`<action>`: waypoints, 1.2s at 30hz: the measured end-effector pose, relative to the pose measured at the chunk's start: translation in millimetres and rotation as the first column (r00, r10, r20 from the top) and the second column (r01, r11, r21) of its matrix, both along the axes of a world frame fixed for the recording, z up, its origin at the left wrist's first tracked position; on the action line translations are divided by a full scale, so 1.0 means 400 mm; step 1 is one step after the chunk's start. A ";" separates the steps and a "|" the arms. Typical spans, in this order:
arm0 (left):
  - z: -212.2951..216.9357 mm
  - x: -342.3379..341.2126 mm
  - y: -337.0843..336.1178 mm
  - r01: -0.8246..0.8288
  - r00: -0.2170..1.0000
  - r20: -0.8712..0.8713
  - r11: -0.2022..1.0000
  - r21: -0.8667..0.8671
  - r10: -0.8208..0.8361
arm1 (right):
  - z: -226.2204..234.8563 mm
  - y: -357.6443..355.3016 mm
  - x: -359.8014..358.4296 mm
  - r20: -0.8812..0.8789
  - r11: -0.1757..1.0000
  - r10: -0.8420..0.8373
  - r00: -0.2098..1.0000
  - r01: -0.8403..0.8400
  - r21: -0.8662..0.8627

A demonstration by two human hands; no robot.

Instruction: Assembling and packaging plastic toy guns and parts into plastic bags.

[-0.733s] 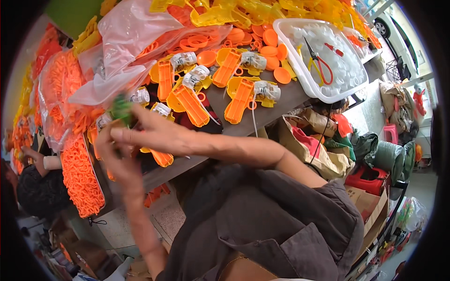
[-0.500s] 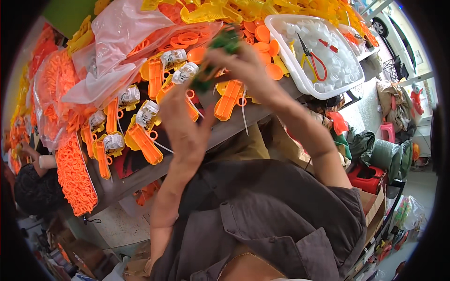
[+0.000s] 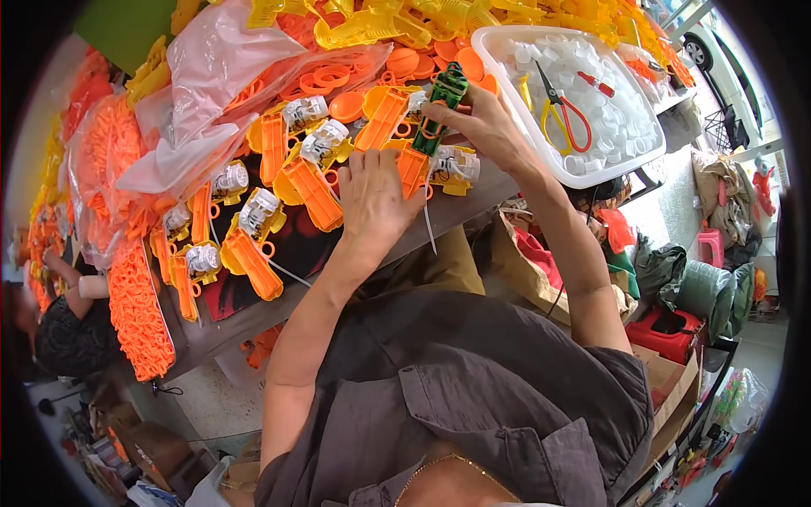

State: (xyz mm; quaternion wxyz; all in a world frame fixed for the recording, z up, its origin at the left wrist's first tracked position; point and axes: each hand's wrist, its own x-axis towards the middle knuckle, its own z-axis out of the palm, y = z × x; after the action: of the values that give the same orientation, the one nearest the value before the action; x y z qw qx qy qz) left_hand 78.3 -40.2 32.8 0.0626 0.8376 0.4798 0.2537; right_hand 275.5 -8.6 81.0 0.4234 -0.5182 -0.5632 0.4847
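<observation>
My right hand is closed around a narrow dark-green plastic part with an orange piece along its side. Its lower end is just above the assemblies on the table. Back upward, my left hand has its fingers curled at an orange-and-yellow plastic assembly, the thumb along its lower edge. Part of its grip is hidden. A thin pale strip hangs from there over the table edge. Several like assemblies with clear-and-white ends, such as one orange-and-yellow toy part, lie to the left.
At the right stands a white tub of translucent caps, with red-and-yellow-handled pliers on top. Orange discs and yellow shells are heaped behind. Clear plastic bags and an orange ring pile lie left. Another person's arm shows far left.
Both hands were blurred around the green part. My left hand has come down onto an assembly, while my right hand has moved right with the green part, which now stands more upright.
</observation>
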 end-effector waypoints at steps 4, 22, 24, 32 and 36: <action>-0.005 0.001 0.016 0.008 0.996 -0.086 1.000 -0.017 -0.009 | -0.034 0.022 -0.001 0.014 1.000 0.009 1.000 -0.009 0.006; 0.009 -0.018 0.015 -0.025 0.997 -0.078 0.999 0.031 0.027 | 0.060 0.037 0.007 -0.046 1.000 0.014 0.999 -0.014 0.002; 0.012 -0.021 0.066 -0.046 0.998 0.050 0.996 0.078 0.042 | 0.052 0.091 0.045 0.010 0.970 -0.068 0.998 0.064 0.234; -0.004 0.000 0.211 -0.081 0.981 -0.162 0.987 0.140 0.103 | 0.020 0.226 -0.027 0.065 0.983 -0.136 0.989 0.126 0.137; -0.025 0.020 0.236 -0.062 0.985 -0.152 0.991 0.120 0.080 | -0.040 0.278 -0.007 0.187 0.989 -0.111 0.976 0.090 0.119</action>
State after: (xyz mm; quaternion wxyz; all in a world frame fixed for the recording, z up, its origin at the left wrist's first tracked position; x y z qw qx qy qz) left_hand 86.5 54.2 22.7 -0.0326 0.8395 0.4975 0.2161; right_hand 272.8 102.8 65.1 0.4188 -0.5665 -0.6005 0.3782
